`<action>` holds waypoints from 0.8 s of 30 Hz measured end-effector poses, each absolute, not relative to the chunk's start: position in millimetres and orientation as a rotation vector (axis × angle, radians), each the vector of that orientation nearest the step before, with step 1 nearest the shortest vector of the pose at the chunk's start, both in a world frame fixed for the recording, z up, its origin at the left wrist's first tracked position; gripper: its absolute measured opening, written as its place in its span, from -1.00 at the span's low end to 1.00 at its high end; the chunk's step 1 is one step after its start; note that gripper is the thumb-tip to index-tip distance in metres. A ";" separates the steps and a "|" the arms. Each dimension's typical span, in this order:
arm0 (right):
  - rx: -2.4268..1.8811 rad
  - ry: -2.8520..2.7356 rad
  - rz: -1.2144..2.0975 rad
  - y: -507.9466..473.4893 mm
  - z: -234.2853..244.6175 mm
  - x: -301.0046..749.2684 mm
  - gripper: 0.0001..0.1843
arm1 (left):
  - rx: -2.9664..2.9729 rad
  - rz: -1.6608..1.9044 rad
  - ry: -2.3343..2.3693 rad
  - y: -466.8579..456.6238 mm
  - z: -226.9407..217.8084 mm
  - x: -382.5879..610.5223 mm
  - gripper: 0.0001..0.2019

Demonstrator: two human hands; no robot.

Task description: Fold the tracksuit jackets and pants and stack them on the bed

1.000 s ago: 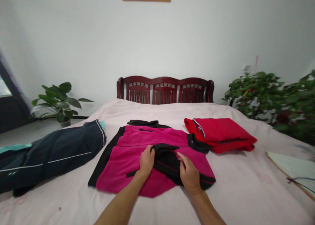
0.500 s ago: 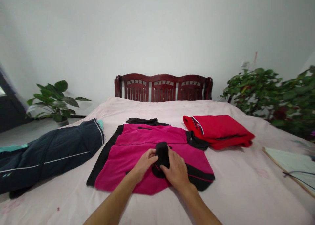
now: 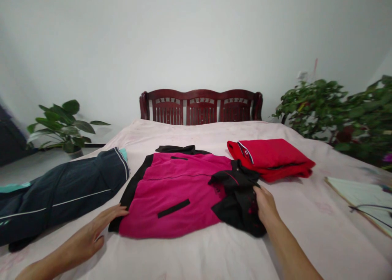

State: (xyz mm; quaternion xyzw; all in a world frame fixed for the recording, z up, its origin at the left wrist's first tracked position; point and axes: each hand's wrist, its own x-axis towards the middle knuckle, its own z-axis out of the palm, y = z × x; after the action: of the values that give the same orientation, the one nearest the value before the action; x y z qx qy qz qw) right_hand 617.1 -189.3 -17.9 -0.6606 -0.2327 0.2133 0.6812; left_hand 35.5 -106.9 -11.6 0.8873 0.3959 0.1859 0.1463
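Observation:
A magenta and black jacket (image 3: 174,186) lies spread on the bed in front of me, its collar end to the right and its black hem to the left. My left hand (image 3: 93,233) is open at the near corner of that hem, fingers stretched out and their tips at the cloth. At the other side, my right hand (image 3: 266,204) is closed on the bunched black sleeve (image 3: 237,202), which is folded over the jacket's right part. The far black sleeve (image 3: 176,149) sticks out beyond the body.
A folded red garment (image 3: 275,157) lies to the right, and a dark navy garment (image 3: 67,190) with white stripes to the left. A flat pale board (image 3: 358,198) with a cable rests at the right edge. Plants (image 3: 315,108) flank the bed; a wooden headboard (image 3: 202,106) stands behind.
My hands have moved apart from the jacket's middle, the left to the hem and the right to the right side. The black sleeve they held together now lies bunched at the right.

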 end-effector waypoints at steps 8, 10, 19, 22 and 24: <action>-1.443 -0.753 0.867 -199.9 -11.2 590.1 -0.45 | 2.623 0.575 1.226 -101.7 -31.8 45.0 -0.52; -1.523 -0.822 0.840 -196.8 -12.3 584.7 -0.46 | 2.662 0.601 1.221 -100.4 -29.8 51.2 -0.54; -1.254 -0.656 0.848 -183.4 14.9 594.4 -0.31 | 2.659 0.649 1.197 -93.7 -27.1 52.9 -0.61; -1.230 -0.627 0.809 -176.1 22.2 602.1 -0.32 | 2.422 0.810 1.356 -71.8 -20.2 57.4 -0.68; -1.227 -0.626 0.731 -167.9 22.6 609.6 -0.34 | 2.280 0.895 1.411 -49.7 -7.1 67.4 -0.65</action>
State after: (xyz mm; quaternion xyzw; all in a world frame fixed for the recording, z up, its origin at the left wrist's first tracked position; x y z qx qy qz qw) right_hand 609.6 -167.9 22.6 -0.5533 -0.2823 0.3295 0.7110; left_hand 67.4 -49.7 -7.1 0.7965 0.4931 0.3127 0.1569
